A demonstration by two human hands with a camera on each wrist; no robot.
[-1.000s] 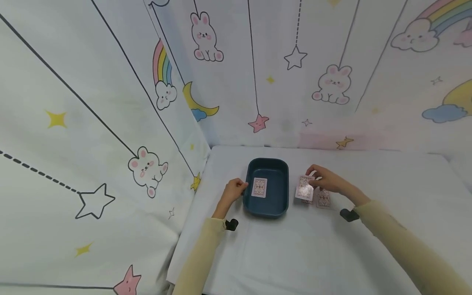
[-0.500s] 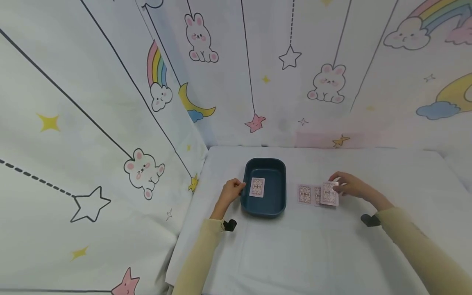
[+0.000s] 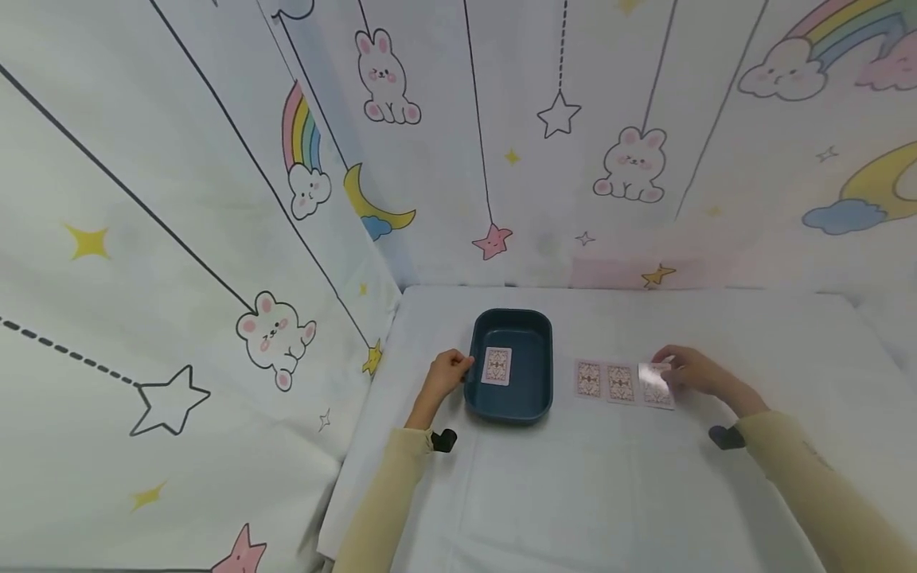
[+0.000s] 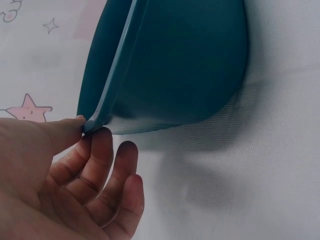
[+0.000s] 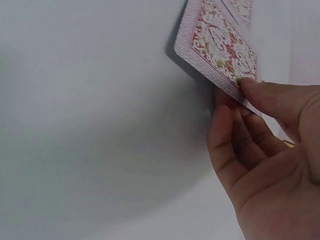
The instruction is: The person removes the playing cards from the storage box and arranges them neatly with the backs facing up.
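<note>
My left hand (image 3: 447, 371) pinches the left rim of a dark blue-green tray (image 3: 530, 406), thumb over the edge and a fingertip beneath, as the left wrist view shows. One patterned playing card (image 3: 497, 366) lies face down inside the tray. To the tray's right, my right hand (image 3: 691, 372) pinches another face-down playing card (image 5: 225, 45) by its edge, thumb on the back and fingers under. That card's near corner is tilted up from the white cloth. Two more cards, a left one (image 3: 589, 378) and a middle one (image 3: 620, 383), lie in a row beside it.
A white cloth covers the table (image 3: 573, 485). Behind it hangs a curtain (image 3: 444, 175) printed with rabbits, stars and rainbows, and more of it runs along the left side. A dark wrist camera (image 3: 727, 437) sits below the right wrist.
The right hand has carried its card rightward from over the row and lowered it to the row's right end. The left hand stays at the tray rim.
</note>
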